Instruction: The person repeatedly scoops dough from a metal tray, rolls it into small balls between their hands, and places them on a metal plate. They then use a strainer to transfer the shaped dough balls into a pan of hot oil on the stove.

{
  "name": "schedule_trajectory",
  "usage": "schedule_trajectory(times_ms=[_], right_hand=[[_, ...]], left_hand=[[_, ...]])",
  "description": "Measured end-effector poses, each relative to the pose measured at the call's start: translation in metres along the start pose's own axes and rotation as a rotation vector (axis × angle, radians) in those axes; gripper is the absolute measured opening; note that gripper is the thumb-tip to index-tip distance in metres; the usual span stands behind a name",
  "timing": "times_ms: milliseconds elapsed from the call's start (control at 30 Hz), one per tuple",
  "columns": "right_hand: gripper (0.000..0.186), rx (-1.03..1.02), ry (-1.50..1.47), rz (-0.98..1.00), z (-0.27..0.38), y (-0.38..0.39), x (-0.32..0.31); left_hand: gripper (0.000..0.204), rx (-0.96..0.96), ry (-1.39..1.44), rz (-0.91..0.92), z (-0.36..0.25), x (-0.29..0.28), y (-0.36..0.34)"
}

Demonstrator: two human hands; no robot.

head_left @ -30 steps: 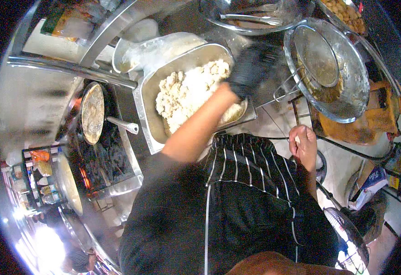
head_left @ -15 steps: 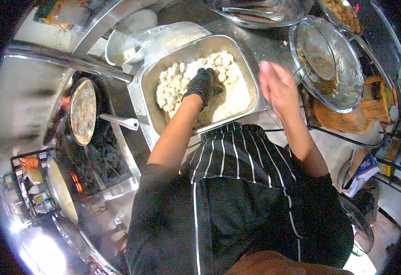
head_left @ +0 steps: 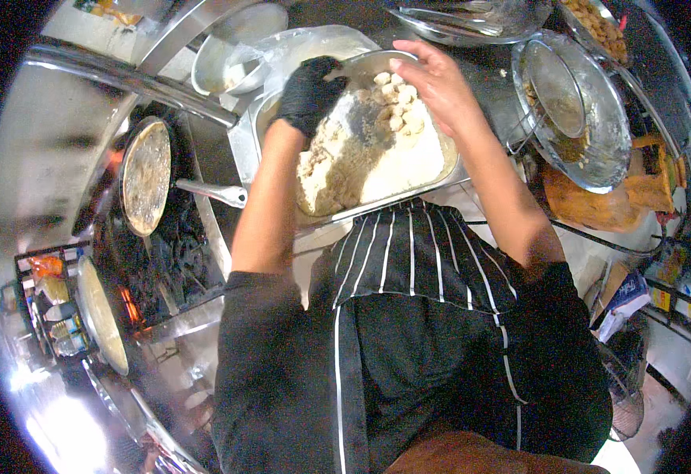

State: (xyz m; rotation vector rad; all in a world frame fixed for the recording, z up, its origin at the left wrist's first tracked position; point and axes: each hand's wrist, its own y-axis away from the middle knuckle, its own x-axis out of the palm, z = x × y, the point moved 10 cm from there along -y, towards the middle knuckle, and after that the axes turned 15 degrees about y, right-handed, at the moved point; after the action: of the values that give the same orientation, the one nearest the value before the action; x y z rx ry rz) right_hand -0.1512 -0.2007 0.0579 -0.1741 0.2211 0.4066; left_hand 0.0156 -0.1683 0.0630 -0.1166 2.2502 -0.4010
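Observation:
A rectangular steel pan (head_left: 446, 172) holds white flour and pale, lumpy coated pieces (head_left: 402, 109), clustered at its far right side. My left hand (head_left: 311, 96), in a black glove, hovers over the far left part of the pan. Its fingers are curved, with a gap between thumb and fingers and nothing visible in it. At the far right rim is my bare right hand (head_left: 440, 88), fingers stretched out and thumb apart. Whether it touches the rim I cannot tell.
Left, a frying pan (head_left: 146, 178) sits on a stove with flames visible. A clear plastic bag (head_left: 326, 39) and a white bowl (head_left: 203, 73) lie behind the steel pan. At right are a steel bowl (head_left: 598, 162) with a strainer (head_left: 570, 118) and a wooden board (head_left: 586, 197).
My left hand has lifted from the pieces and moved to the pan's far left. My right hand has swung left and away from me to the far right rim. The view has shifted slightly.

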Motion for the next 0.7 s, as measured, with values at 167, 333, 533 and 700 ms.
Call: schedule_trajectory(times_ms=[167,333,533,700], right_hand=[[0.024,0.134,-0.044,0.108,-0.016,0.043,0.014],[0.018,0.198,-0.081,0.22,-0.018,0.063,0.061],[0.025,-0.124,0.204,0.212,-0.02,0.061,0.088],[0.022,0.117,-0.278,0.349,-0.022,0.071,0.111]], left_hand=[[0.018,-0.052,-0.202,0.553,0.063,0.008,0.09],[0.035,-0.227,-0.232,0.35,0.045,0.025,0.124],[0.028,-0.358,0.387,0.133,0.005,-0.002,0.112],[0.039,-0.176,0.523,0.015,-0.04,-0.01,0.107]])
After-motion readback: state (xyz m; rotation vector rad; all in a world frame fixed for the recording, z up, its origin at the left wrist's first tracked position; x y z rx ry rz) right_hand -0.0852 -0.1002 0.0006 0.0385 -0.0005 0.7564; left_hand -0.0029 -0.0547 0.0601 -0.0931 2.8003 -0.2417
